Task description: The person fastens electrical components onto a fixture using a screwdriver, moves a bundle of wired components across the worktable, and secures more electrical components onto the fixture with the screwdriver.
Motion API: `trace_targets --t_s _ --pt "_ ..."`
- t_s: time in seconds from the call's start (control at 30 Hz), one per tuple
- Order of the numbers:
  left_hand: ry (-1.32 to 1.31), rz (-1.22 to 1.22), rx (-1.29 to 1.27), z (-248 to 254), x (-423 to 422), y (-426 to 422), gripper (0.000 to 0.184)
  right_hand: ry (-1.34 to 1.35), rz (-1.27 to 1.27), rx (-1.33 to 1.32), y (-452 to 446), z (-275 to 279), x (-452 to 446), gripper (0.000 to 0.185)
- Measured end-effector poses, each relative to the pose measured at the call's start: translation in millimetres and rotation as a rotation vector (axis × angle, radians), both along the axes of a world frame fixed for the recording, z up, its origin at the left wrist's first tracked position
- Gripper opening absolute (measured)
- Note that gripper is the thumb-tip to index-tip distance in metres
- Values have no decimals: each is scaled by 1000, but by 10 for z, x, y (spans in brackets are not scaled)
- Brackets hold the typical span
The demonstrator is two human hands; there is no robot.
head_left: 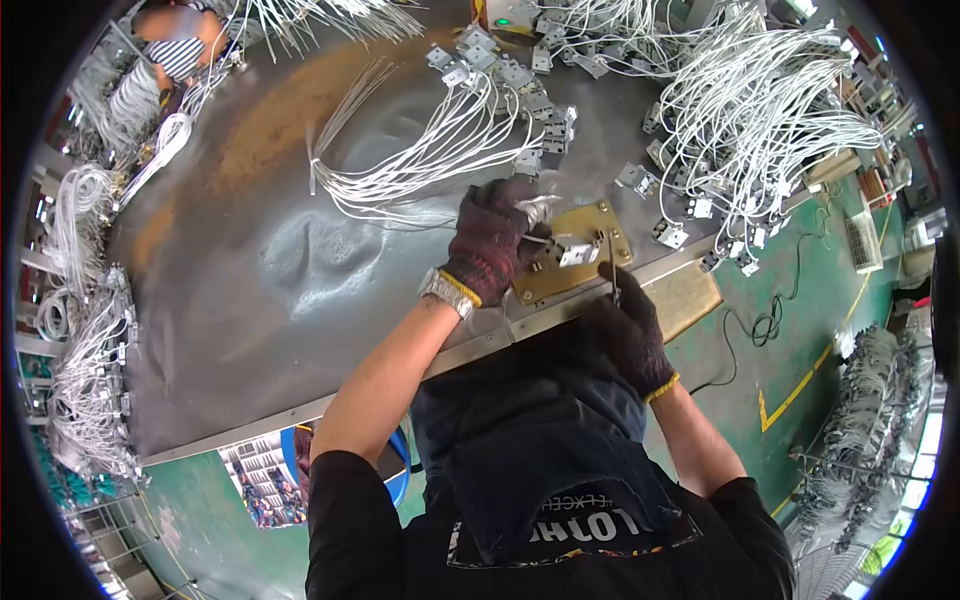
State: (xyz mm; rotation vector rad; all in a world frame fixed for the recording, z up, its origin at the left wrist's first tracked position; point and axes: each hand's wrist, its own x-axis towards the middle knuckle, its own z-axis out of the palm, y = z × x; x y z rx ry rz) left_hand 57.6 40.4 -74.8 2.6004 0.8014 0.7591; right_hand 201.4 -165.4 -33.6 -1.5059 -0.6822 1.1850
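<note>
Metal pc [576,254] on brass plate [545,285], btwn gloved L hand [488,240] & R hand [628,328].

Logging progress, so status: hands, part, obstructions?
Left hand at plate. Right hand gripping thin tool. Metal part on plate. Wire bundle beyond, off plate.

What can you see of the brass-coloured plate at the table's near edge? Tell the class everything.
The brass-coloured plate is flat, roughly rectangular and metallic-looking, with bolt-like fittings near its visible corners. It lies flat on the table, along the near edge. A silvery part sits around its middle. The gloved left hand partly hides its left end, and the gloved right hand holds a thin tool at its right side; contact is unclear.
</note>
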Motion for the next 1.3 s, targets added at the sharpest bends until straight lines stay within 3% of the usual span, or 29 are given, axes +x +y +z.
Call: trace_targets --t_s 0.03,0.1,0.17,0.23,0.33,0.57,0.6,0.67,0.73,0.77,0.83,0.97,1.03,1.07,1.13,1.23,1.3 --pt "-2 -4 -6 -16 7 -76 33 -2 -4 -6 42 -21 12 51" --pt "-265 166 -470 0 -47 -284 29 129 -65 109 135 -99 35 49" --pt "-248 136 -710 -50 -156 -315 27 175 -48 75 260 -112 16 44" --pt "-60 -89 114 82 -310 -412 29 232 16 -37 322 -116 -42 40" --pt "33 36 -27 11 -398 -414 33 226 78 -64 358 -132 -72 34" --pt "97 -40 89 85 -517 -470 35 226 126 -143 287 -104 -179 20" --pt "78 -49 107 85 -515 -473 37 -179 240 84 304 -147 -148 17" --pt "59 -56 121 82 -538 -491 40 -584 351 310 329 -187 -106 15" --pt "56 -101 55 254 -561 -517 52 283 -29 32 429 31 -161 11" --pt "55 -99 54 288 -562 -521 52 282 -28 31 465 23 -138 11" --pt "146 -94 13 324 -551 -514 73 56 -24 51 536 15 -81 17" --pt "122 -72 61 198 -452 -443 73 -270 67 41 667 135 6 22" --pt "227 -36 40 174 -415 -435 81 -637 177 109 702 57 74 23" --pt "226 -38 38 159 -396 -428 81 -638 176 106 717 27 89 23" --pt "275 -24 32 129 -369 -409 85 -934 201 242 743 -2 97 23" --pt "260 -44 49 28 -361 -369 86 -860 217 125 717 43 66 23" --pt "241 -47 16 -43 -347 -351 84 -893 203 195 707 5 44 23"
